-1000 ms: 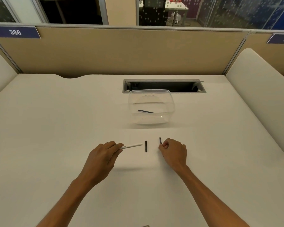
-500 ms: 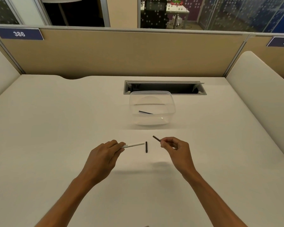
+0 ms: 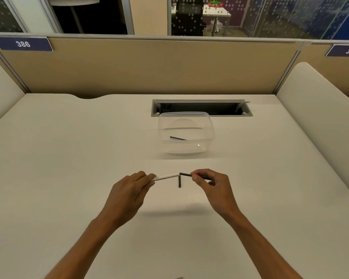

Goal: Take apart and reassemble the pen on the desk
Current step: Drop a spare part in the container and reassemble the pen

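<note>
My left hand (image 3: pixel 127 195) grips the white pen barrel (image 3: pixel 166 176), which points right, raised a little above the desk. My right hand (image 3: pixel 214 188) pinches a thin black pen part (image 3: pixel 185 174). The tip of that part touches the barrel's open right end. Another short black pen part (image 3: pixel 179 182) lies on the desk just below where the two meet, pointing toward me.
A clear plastic container (image 3: pixel 186 133) stands beyond my hands with a dark thin stick (image 3: pixel 177 138) inside. Behind it is an open cable slot (image 3: pixel 201 108) in the desk. Beige partitions close off the back and sides.
My right hand picked the black part off the desk and carried it left to the barrel's end. My left hand raised the barrel slightly.
</note>
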The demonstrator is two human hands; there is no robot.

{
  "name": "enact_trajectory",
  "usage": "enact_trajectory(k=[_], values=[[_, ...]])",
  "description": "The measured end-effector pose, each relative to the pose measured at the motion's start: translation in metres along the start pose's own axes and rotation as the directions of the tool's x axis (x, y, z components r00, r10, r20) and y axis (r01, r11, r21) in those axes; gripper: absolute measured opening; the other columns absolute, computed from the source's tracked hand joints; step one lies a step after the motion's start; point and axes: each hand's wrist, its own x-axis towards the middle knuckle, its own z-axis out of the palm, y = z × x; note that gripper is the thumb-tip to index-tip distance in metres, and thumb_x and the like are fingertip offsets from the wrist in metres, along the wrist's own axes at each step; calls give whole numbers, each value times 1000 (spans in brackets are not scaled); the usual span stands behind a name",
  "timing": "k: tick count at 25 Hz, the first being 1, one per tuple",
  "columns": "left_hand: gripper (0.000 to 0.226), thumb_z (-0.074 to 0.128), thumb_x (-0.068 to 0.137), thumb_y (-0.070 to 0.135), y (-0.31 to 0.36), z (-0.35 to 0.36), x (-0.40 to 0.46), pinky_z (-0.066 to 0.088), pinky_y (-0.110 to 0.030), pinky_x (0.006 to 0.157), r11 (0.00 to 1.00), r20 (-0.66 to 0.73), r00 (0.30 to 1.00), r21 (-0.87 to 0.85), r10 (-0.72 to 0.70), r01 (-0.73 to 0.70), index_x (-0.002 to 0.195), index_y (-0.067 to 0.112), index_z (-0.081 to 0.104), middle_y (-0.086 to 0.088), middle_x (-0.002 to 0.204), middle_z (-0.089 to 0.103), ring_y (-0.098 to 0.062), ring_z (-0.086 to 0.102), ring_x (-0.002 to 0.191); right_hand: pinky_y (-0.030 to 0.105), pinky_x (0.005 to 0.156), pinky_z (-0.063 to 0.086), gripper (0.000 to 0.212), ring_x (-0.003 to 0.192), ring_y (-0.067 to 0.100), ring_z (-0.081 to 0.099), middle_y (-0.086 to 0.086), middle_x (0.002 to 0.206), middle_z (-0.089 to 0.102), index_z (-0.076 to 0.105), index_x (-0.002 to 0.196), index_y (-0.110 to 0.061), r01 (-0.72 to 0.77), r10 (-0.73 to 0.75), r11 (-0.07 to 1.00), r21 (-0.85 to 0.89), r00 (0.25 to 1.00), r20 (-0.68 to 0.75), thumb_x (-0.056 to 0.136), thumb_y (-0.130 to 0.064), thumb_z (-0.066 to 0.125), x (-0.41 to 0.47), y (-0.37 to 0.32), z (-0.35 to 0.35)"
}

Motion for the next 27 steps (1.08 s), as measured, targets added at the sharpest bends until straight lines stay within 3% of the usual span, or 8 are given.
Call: enact_trajectory(k=[4,9,15,20,24,27], values=[[36,37,96,38,1,1,0,46,-32,52,1000,9,1000,-25,11,-11,110,22,66,8,77,58,-17,50,60,26,73,45,12,89,2,66,-17,89,75,76,83,-32,18,-17,999,-33,999,50,87,-22,71,1,-3,-1],[35,37,96,37,-1,1,0,46,-33,52,1000,0,1000,-29,-12,12,110,22,66,8,77,58,-18,51,60,24,72,45,12,86,1,66,-17,88,75,75,84,-30,40,-40,999,-7,999,-12,87,-19,71,3,-5,-3],[36,37,95,36,1,-1,-1,47,-35,51,1000,7,1000,-28,8,-8,109,21,67,7,78,59,-20,52,59,28,74,45,11,90,4,65,-17,90,74,75,85,-31,53,-49,997,-60,996,69,88,-22,70,3,-7,-3],[36,38,95,36,4,1,-1,47,-34,51,1000,18,1000,-28,12,-12,109,21,67,7,76,58,-18,50,58,14,67,43,10,86,4,64,-13,89,67,76,86,-31,82,-79,996,-38,994,75,84,-21,75,3,-12,2],[29,42,96,33,5,5,-3,48,-36,51,998,26,1000,-60,-11,12,109,21,66,7,76,57,-17,51,60,14,65,48,22,77,7,69,-7,78,73,72,97,-21,-23,26,978,208,1000,-13,80,-8,78,3,-16,11],[24,47,95,28,5,6,-2,47,-35,50,995,15,999,-92,-32,34,109,21,65,9,75,54,-15,48,59,15,59,51,23,78,12,73,2,84,79,66,103,-15,-87,140,906,414,985,-98,83,-7,74,-1,-18,19]])
